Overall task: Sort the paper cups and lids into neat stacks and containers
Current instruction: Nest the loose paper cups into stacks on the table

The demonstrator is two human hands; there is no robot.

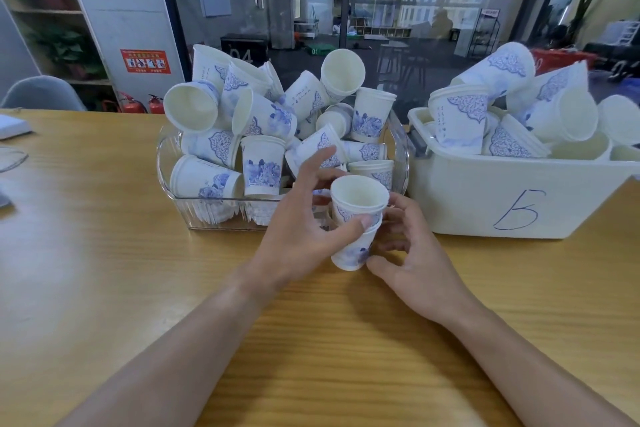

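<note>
A small stack of white paper cups with blue floral print (356,222) stands upright near the middle of the light wooden worktop (104,270), just in front of the two containers. Both bare hands hold it. The left hand (304,225) presses its thumb across the front of the stack where the upper cup sits in the lower one, the fingers spread behind it; its grip is clamped on the stack. The right hand (412,253) curls its fingers and thumb round the lower cup from the other side, so that grip too is closed on the stack.

Behind the hands, a clear ribbed plastic bin (166,184) is heaped with loose cups of the same kind, some upright, some tipped on their sides. To its right, just beside it, a white plastic tub marked with a handwritten "5" (519,194) holds another jumbled pile of cups.
</note>
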